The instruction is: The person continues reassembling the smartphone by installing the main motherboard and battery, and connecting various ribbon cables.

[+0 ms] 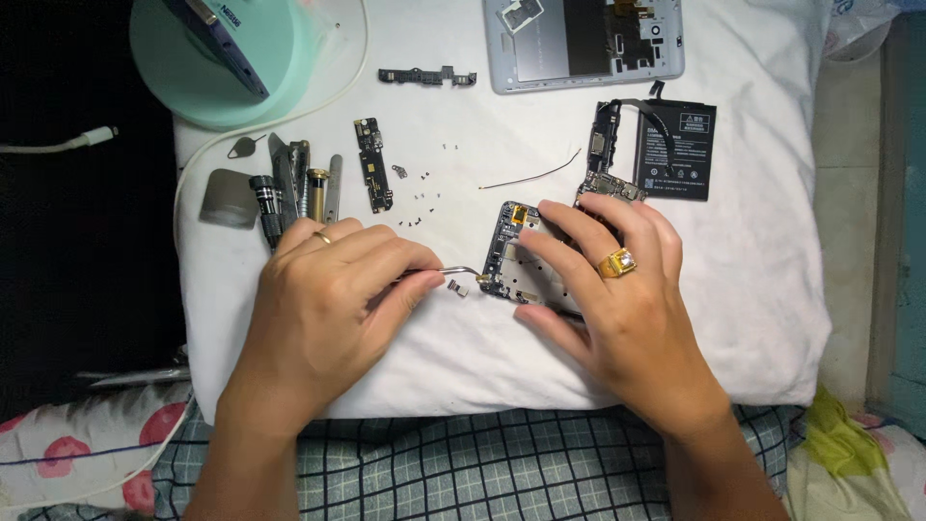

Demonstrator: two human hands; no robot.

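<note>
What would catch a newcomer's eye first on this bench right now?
The two hands at centre: the left hand pinches curved tweezers toward the stripped phone frame, which the right hand pins to the white cloth. Behind them lie a black battery at upper right and a row of tools at left.

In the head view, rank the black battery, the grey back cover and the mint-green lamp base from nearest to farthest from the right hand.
Measured from the right hand:
1. Black battery: just above the hand, slightly to the right.
2. Grey back cover: farther up, at the top edge.
3. Mint-green lamp base: far across at the top left corner.
</note>
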